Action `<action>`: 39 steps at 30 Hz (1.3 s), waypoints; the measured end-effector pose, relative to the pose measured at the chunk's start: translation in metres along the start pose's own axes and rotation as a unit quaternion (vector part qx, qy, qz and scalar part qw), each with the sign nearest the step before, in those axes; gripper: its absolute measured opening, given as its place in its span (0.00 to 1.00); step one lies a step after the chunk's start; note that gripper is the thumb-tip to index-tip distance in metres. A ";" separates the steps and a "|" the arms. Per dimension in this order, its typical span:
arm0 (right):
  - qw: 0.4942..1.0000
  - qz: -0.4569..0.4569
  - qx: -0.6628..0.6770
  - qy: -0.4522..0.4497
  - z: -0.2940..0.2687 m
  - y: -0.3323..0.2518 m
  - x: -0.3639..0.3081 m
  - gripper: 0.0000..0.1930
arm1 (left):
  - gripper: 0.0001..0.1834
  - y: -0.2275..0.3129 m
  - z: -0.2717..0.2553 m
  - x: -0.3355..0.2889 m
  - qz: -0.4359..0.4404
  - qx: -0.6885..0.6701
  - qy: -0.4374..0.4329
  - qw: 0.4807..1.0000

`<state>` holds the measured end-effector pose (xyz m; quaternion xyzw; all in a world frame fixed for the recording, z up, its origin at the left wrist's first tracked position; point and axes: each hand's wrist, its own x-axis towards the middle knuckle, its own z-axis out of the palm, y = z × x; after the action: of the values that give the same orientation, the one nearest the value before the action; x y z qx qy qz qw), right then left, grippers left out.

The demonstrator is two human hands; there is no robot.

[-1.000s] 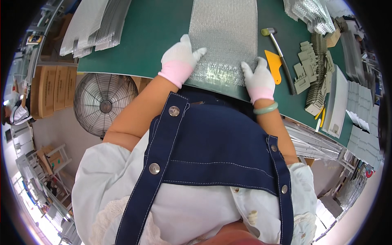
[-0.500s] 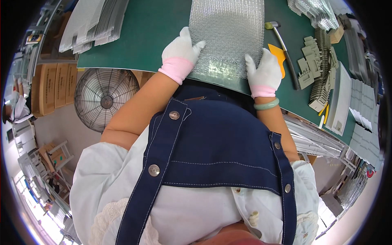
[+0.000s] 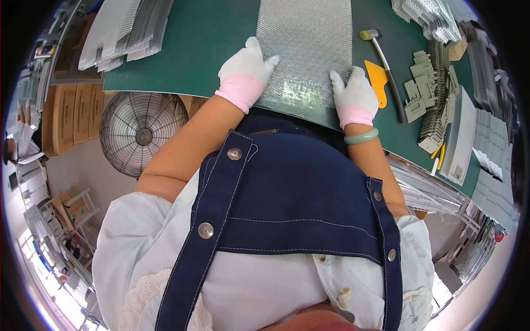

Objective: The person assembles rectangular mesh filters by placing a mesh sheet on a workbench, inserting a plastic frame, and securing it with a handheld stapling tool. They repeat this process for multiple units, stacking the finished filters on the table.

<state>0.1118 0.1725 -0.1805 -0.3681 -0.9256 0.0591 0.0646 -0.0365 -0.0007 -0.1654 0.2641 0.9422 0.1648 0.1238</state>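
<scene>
A silvery metal mesh sheet (image 3: 303, 49) lies on the green tabletop, reaching from the near edge out past the top of the view. My left hand (image 3: 245, 70), in a white glove with a pink cuff, rests against the sheet's left edge, thumb spread over the mesh. At the right edge is my right hand (image 3: 354, 95), gloved alike, its thumb and fingers apart and touching the sheet's near corner. Both hands look open, pressing from the sides; the undersides of the fingers are hidden.
Right of the sheet lie a yellow scraper (image 3: 376, 83), a hammer (image 3: 386, 71) and several grey-beige plastic clips (image 3: 422, 83). Mesh stacks stand at far left (image 3: 130, 27) and far right (image 3: 428, 16). A black fan (image 3: 143, 135) stands below the table's left side.
My right hand has shifted slightly left, and the mesh's right edge has come in with it. More of the yellow scraper shows. My left hand has hardly moved.
</scene>
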 end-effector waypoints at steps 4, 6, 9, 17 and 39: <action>0.999 0.000 -0.038 0.010 -0.005 -0.004 -0.002 0.27 | 0.35 0.006 -0.001 -0.004 -0.014 0.027 0.015 0.999; 0.998 0.004 -0.057 0.008 -0.011 -0.009 -0.004 0.26 | 0.35 0.008 0.001 -0.008 -0.015 0.045 0.041 0.998; 0.997 -0.032 -0.050 0.052 -0.014 -0.008 0.002 0.29 | 0.34 0.008 0.000 -0.006 -0.020 0.110 0.077 0.991; 0.984 -0.169 -0.052 0.004 0.014 0.012 0.011 0.32 | 0.30 -0.019 0.025 0.009 0.191 0.144 0.184 0.953; 0.959 -0.284 0.015 -0.002 -0.011 0.007 0.008 0.31 | 0.42 0.006 -0.026 -0.007 0.218 0.237 0.031 0.946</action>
<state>0.1129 0.1841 -0.1701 -0.0890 -0.9912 0.0527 0.0825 -0.0358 -0.0060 -0.1385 0.4800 0.8766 -0.0325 -0.0109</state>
